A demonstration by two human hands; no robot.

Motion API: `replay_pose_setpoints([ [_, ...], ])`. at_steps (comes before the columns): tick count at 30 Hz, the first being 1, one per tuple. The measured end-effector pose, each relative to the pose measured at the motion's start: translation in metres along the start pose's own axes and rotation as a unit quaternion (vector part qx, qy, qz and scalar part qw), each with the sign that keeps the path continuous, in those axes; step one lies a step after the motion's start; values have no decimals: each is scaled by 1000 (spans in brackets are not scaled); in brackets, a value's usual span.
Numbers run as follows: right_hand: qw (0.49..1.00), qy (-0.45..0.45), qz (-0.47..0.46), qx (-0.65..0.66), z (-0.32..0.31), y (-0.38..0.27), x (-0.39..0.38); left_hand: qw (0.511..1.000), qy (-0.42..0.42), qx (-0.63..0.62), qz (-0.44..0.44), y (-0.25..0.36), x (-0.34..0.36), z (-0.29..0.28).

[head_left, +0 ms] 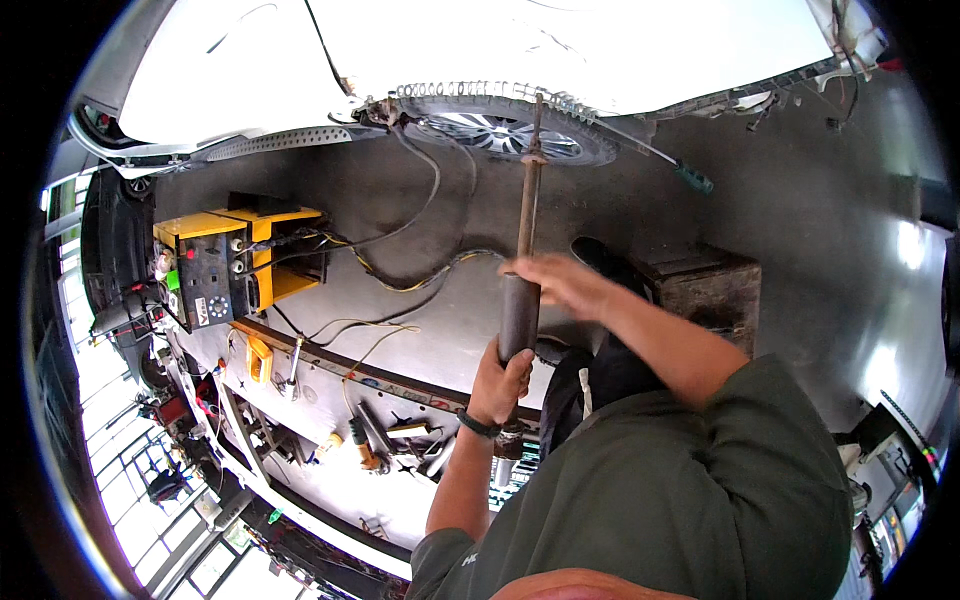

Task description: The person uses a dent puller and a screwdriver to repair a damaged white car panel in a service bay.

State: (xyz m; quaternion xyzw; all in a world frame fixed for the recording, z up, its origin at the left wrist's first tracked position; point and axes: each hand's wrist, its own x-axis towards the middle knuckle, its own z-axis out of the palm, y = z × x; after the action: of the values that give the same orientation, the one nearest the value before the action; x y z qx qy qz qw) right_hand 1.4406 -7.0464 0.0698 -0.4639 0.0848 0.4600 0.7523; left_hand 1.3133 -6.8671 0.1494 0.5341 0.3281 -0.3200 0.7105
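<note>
A slide hammer (pixel 519 310) with a dark cylindrical weight stands nearly upright in the picture, its long rod running up to the edge of a white car's wheel arch. My left hand (pixel 497 383), with a dark band at the wrist, is wrapped round the lower part of the weight. Across the rod at the weight's upper end lie the fingers of my right hand (pixel 565 285), slightly blurred. A row of small metal loops (pixel 470 90) lines the arch edge above the wheel (pixel 490 132). Beside it, a green-handled screwdriver (pixel 693 178) points its shaft toward the loops.
On the left stands a yellow and black machine (pixel 215 265), its cables crossing the floor. Low and left, a white panel (pixel 330 500) carries several tools, among them an orange-bodied power tool (pixel 368 455). A worn brown box (pixel 705 290) is right of my legs.
</note>
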Motion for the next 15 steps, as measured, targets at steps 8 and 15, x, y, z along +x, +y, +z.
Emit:
replay_pose_setpoints([
  [8,973,-14,-28,230,39,-20,3,999,9,41,23,2,-7,-10],
  [15,967,-26,34,250,64,-24,11,998,-10,-47,-28,4,-8,-36],
])
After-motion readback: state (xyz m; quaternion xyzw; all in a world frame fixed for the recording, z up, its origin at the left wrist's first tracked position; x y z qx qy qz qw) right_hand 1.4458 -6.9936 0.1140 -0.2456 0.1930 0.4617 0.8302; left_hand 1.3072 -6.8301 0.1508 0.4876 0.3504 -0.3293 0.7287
